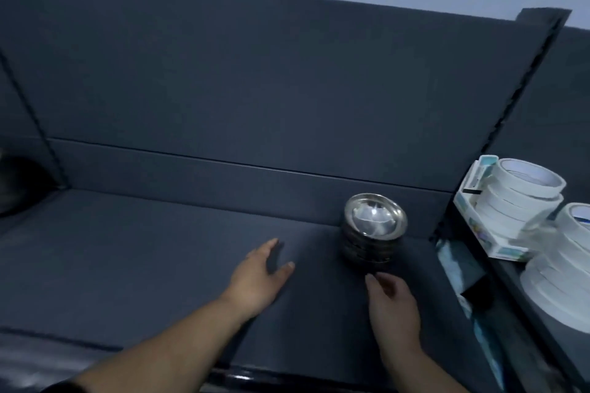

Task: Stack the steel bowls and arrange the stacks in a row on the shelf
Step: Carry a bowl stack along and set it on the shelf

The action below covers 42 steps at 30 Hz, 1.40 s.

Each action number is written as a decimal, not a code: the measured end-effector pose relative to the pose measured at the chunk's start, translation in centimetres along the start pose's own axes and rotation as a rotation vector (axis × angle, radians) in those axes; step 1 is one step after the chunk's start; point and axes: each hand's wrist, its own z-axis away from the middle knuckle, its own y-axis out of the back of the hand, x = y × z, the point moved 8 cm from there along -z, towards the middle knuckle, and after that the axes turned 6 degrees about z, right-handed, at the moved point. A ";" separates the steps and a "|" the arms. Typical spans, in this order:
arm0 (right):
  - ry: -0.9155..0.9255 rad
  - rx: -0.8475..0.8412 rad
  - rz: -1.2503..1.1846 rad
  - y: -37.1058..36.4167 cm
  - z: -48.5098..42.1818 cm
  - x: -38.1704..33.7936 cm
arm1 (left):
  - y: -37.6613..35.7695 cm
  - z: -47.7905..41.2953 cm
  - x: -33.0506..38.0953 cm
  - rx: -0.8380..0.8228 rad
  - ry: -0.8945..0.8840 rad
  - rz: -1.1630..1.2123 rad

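**A:** How do the fingers lie?

**B:** On the right hand (392, 306) the fingers (372, 279) are loose and lightly bent, holding nothing. Their tips sit at 6 o'clock of the stack (372, 233), just at its foot; I can't tell whether they touch it. The left hand (255, 277) is flat and spread, also empty, low over the shelf (159, 249) at about 8 o'clock of the stack.

**A:** And the bowls themselves?

**B:** One nested stack stands upright near the shelf's back wall, close to the divider (510, 105) at its 3 o'clock. Beyond the divider are tape rolls (523, 191), some in a box (479, 226).

**A:** So what's the step?

**B:** I'd judge this stack is set as the first in the row. If it needs squaring, nudge it at the base with both hands, not at the rim, since a tall nest of polished bowls could tip or slide apart. Keep it clear of the divider. The next stack would go at its 9 o'clock, level with it, where the shelf lies bare.
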 end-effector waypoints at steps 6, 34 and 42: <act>0.375 -0.418 0.489 -14.0 13.4 -6.5 | 15.1 9.1 -8.6 0.134 -0.001 -0.273; 0.967 -1.186 0.568 -68.5 52.7 -28.0 | 68.0 28.8 -40.5 0.799 0.567 -0.275; 0.917 -1.163 0.527 -81.0 51.2 -34.1 | 78.8 18.2 -42.9 0.798 0.494 -0.269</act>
